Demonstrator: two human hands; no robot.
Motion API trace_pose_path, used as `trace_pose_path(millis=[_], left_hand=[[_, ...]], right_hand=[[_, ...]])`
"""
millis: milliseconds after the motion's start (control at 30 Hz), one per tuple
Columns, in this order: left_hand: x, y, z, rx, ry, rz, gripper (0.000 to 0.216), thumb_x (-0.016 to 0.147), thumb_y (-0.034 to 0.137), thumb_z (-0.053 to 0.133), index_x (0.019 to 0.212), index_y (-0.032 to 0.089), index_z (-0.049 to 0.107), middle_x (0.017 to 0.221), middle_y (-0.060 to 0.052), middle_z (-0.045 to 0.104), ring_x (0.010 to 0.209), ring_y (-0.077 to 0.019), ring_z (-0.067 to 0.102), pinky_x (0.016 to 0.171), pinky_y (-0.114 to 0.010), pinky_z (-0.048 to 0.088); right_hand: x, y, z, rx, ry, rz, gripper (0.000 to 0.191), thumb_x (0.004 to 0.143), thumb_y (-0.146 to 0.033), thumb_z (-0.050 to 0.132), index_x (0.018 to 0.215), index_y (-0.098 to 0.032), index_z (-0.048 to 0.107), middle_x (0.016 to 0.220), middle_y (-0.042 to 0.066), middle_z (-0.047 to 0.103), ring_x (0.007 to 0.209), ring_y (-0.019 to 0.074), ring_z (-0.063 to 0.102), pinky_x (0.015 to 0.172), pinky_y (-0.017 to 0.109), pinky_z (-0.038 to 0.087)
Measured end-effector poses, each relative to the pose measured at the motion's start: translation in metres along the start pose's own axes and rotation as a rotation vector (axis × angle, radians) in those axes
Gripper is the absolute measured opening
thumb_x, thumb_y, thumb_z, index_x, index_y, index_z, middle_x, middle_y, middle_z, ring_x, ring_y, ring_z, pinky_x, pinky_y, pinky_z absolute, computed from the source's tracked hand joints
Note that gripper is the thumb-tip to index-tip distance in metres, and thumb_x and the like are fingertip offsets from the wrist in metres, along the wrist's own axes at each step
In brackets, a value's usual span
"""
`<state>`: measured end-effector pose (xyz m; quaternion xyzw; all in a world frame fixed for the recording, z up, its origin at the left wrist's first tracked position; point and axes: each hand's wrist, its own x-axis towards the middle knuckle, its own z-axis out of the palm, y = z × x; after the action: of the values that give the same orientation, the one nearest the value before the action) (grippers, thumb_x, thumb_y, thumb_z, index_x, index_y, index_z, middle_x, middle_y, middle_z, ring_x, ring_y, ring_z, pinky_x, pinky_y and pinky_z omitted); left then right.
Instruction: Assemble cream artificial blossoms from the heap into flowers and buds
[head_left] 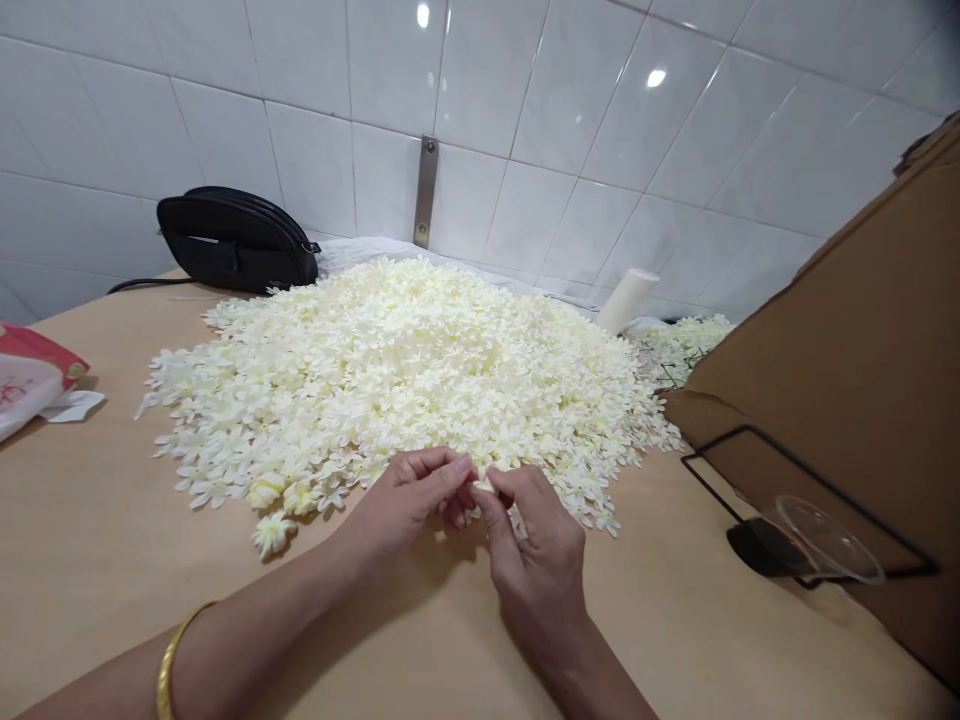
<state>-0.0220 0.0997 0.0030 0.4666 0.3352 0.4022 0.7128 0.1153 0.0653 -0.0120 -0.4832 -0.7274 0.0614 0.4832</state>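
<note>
My left hand (424, 490) and my right hand (529, 530) meet over the table, at the near edge of a large heap of pale yellow-white artificial flower blossoms (420, 350). Thumb and forefinger of each hand are pinched together around a small white blossom (484, 484), mostly covered by the fingers. To the left of my left hand lie a few thicker blossom clusters, one of them a stacked flower (274, 534) standing apart from the heap. A gold bangle (174, 660) circles my left forearm.
A black bag (236, 240) stands at the back left against the tiled wall. A red and white packet (34, 380) lies at the left edge. On the right are a cardboard box (840, 380), a black wire frame (825, 490) and a clear round lid (829, 540). A white roll (626, 300) leans behind the heap.
</note>
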Motion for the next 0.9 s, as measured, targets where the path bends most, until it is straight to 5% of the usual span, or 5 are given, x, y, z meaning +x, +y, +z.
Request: trace_pose_path(millis=[133,433,700,900], left_hand=[[0.001,0.001,0.0,0.022,-0.003,-0.043,0.02,0.071,0.033,0.063,0.07,0.014,0.059,0.057,0.001,0.052,0.053,-0.0084,0.046,0.053,-0.022,0.036],[0.0,0.003,-0.002,0.003,-0.01,-0.057,0.023,0.064,0.032,0.068,0.062,0.013,0.055,0.054,0.001,0.053,0.05,-0.0082,0.047,0.054,-0.022,0.037],[0.0,0.001,-0.002,0.007,0.069,-0.054,0.025,0.067,0.034,0.065,0.06,0.014,0.053,0.049,0.003,0.048,0.046,-0.0061,0.042,0.05,-0.02,0.032],[0.001,-0.001,-0.006,-0.193,-0.019,-0.127,0.018,0.066,0.025,0.067,0.06,0.014,0.054,0.054,0.001,0.052,0.048,-0.0076,0.046,0.052,-0.022,0.036]], right_hand=[[0.003,0.001,0.0,0.026,0.045,0.06,0.009,0.08,-0.013,0.049,0.085,-0.017,0.054,0.073,0.002,0.05,0.068,0.0132,0.049,0.06,0.025,0.041],[0.002,-0.002,-0.003,0.089,-0.084,0.185,0.015,0.077,-0.019,0.052,0.093,-0.02,0.052,0.074,-0.001,0.051,0.068,0.0127,0.052,0.062,0.025,0.043],[0.002,-0.004,0.003,-0.045,-0.038,0.008,0.016,0.078,-0.015,0.049,0.093,-0.019,0.051,0.073,0.001,0.051,0.068,0.014,0.051,0.06,0.026,0.043],[0.001,-0.009,0.002,0.051,-0.016,0.005,0.013,0.078,-0.014,0.051,0.09,-0.02,0.052,0.072,0.0,0.053,0.067,0.0124,0.053,0.061,0.024,0.044]])
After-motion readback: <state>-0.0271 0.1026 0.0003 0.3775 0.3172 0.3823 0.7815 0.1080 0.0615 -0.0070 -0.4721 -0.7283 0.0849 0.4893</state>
